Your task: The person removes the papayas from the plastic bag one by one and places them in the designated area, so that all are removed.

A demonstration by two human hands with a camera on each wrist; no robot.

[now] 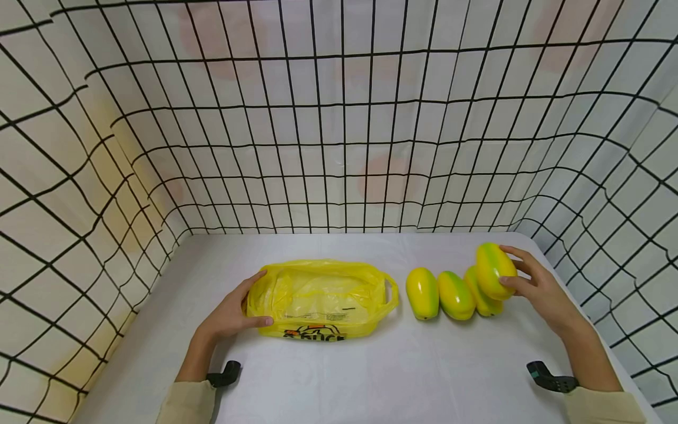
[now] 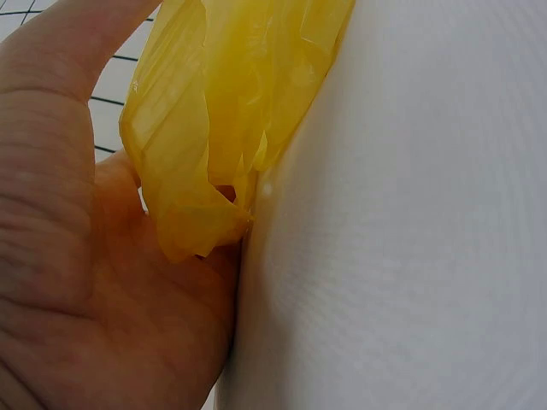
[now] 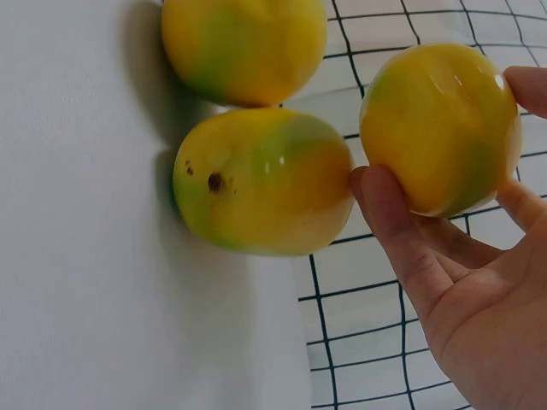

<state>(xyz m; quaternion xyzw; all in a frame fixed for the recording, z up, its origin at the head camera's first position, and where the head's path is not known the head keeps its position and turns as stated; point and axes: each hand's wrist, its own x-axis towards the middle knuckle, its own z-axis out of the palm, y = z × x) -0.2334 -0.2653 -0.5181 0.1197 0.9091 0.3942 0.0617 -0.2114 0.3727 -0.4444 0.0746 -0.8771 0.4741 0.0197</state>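
Observation:
A yellow plastic bag [image 1: 328, 330] with dark printing lies on its side on the table, its mouth loosely spread. My left hand [image 1: 233, 309] holds the bag's left end, thumb over the near edge and fingers at the far side; in the left wrist view crumpled yellow plastic [image 2: 214, 111] lies between thumb and palm. A glossy yellow-green papaya [image 1: 495, 271] is gripped between the thumb and fingers of my right hand [image 1: 537, 288], raised above the table. Left of it, papayas rest in a row: one [image 1: 422, 293], another [image 1: 457, 295], and a third [image 1: 488, 306] partly covered by the held one.
The white table [image 1: 381, 377] is enclosed at the back and sides by a black wire grid [image 1: 344, 141] with white cloth behind it. A bag handle loop [image 1: 393, 291] reaches toward the leftmost papaya. Each wrist wears a dark band [image 1: 553, 380].

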